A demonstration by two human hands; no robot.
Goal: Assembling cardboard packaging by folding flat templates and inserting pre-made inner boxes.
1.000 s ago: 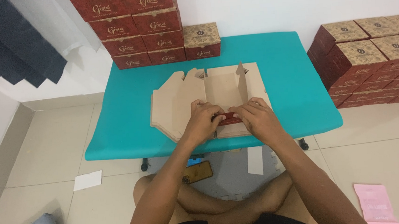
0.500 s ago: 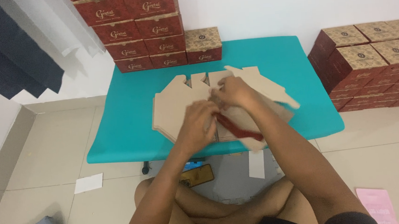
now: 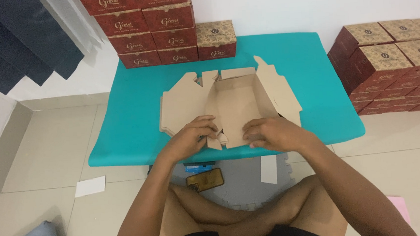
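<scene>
While we look down from the head view, we see a brown cardboard box blank (image 3: 233,104) lying partly folded in the middle of the frame on a teal table (image 3: 132,128). Its right wall panel stands up at a slant and its left panel lies flat on the table.

Our left hand (image 3: 191,136) sits just left of centre, fingers curled and pinching a small flap at the blank's near edge. Our right hand (image 3: 272,133) lies just right of centre, palm down with fingers bent, pressing on the near edge of the blank's floor; it grips nothing that we can make out. The two hands are near each other but apart.

At the top of the frame a stack of red boxes (image 3: 147,24) stands against the wall, with a gold-topped box (image 3: 216,33) just beside it on the table's far edge. More finished boxes (image 3: 393,65) are piled at the right edge. Low in the frame a phone (image 3: 205,179) lies on the floor near our crossed legs, and a white paper scrap (image 3: 90,186) lies at lower left.
</scene>
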